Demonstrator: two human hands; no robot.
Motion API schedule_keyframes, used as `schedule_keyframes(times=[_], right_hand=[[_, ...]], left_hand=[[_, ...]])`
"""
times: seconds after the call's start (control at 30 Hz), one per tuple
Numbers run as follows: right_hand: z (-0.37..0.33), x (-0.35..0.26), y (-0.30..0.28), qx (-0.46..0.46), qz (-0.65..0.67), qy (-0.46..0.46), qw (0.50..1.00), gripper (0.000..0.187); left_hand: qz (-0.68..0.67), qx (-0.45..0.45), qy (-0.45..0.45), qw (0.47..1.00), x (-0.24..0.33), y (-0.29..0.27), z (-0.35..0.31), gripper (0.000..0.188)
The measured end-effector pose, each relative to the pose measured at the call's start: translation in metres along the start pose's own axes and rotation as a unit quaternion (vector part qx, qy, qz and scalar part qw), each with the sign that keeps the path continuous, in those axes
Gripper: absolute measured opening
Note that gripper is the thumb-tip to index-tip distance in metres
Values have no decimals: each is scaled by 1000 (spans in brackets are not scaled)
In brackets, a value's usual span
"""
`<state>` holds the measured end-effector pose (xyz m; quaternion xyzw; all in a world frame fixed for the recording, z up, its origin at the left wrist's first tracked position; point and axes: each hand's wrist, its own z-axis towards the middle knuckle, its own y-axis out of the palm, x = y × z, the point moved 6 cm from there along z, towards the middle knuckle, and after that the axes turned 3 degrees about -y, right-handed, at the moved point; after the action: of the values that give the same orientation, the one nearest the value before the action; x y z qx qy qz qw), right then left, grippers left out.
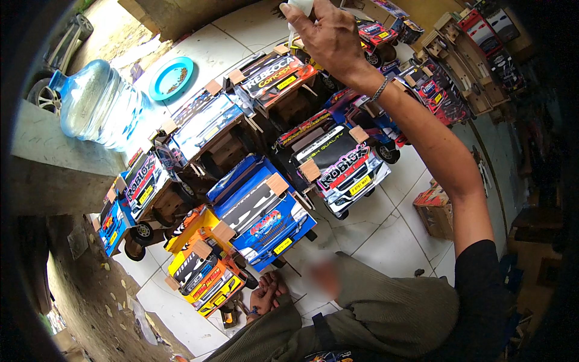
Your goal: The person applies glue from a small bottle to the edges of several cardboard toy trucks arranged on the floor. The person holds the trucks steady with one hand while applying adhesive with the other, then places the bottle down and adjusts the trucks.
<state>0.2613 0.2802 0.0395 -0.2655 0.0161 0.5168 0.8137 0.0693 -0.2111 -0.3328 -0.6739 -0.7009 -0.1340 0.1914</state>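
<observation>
My right hand (pixel 330 39) is raised at the far end of the rows of toy trucks. Its fingers are closed round a white squeeze bottle (pixel 300 7), mostly hidden by the hand, with a thin tip pointing down. Below that arm stands a black-and-white toy truck (pixel 338 163) with small wooden blocks on its cab. My left hand (pixel 268 294) is low in the picture, its fingers curled in; whatever they may hold is hidden. It is beside a yellow-and-orange toy truck (pixel 208 274) and just below a blue toy truck (pixel 265 220). Wooden blocks sit on these trucks as well.
More toy trucks (pixel 208 123) stand close together on the white tiled floor (pixel 386 226). A large water bottle (pixel 96 102) and a blue plate (pixel 155 84) are at the far left. On the right are a cardboard box (pixel 434 211) and wooden truck bodies (pixel 452 51).
</observation>
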Motion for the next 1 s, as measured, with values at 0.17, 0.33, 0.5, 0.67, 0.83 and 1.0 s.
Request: schedule_keyframes(times=[0.17,0.33,0.5,0.67,0.83,1.0], right_hand=[[0,3,2,-12,10,21,1000,24],[1,13,-11,-2,-33,53,998,31],[-3,29,-36,-18,23,174,984,38],[-12,22,-51,-15,144,246,958,47],[-23,20,-60,0,184,305,934,45],[-34,30,-58,4,218,346,913,41]], left_hand=[[12,-53,-27,998,-58,-22,21,43],[435,157,18,886,4,20,0,33],[562,-177,14,808,189,-16,-134,39],[474,-266,161,824,360,-105,-235,27],[407,-55,519,750,541,-34,-146,32],[454,16,514,727,624,26,-63,45]])
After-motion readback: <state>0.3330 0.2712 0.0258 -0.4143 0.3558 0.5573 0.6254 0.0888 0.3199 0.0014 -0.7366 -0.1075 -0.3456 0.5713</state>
